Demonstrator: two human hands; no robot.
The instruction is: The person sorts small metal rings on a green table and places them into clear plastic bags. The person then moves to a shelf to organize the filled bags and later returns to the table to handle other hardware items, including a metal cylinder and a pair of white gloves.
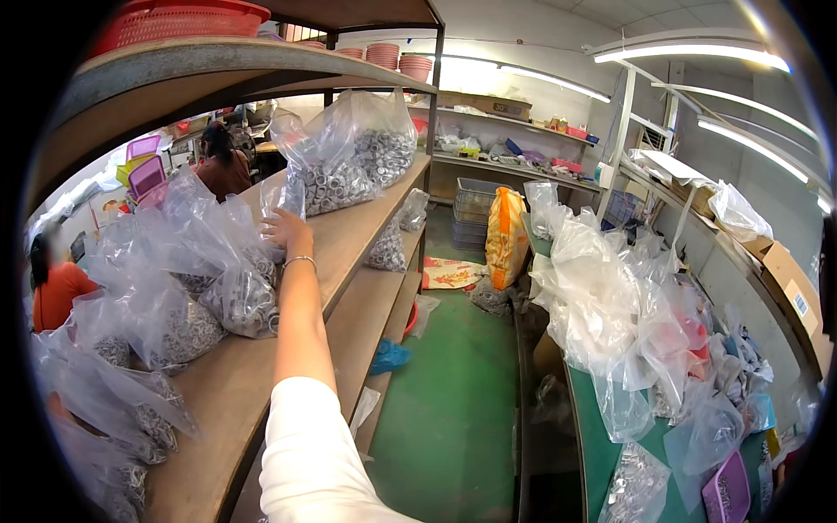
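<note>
My right hand (289, 232) reaches over the wooden shelf, with a white sleeve and a thin bracelet at the wrist. Its bent fingers close on the loose upper plastic of a clear bag (241, 301), which bulges with small grey ring-like parts. Where exactly the fingertips grip is hard to make out. Behind the hand sits a larger clear bag (336, 179) of similar rings. More filled bags (179, 331) stand to the left. At the far left rim, a skin-toned patch that looks like my left hand (57, 406) shows behind bag plastic; its fingers are hidden.
The wooden shelf (214, 410) runs along my left, with a red basket (183, 22) on the board above. A green-topped table (586, 436) on the right carries crumpled plastic bags (593, 279) and a purple basket (728, 490). An orange sack (506, 235) stands in the aisle. Two people sit beyond the shelf.
</note>
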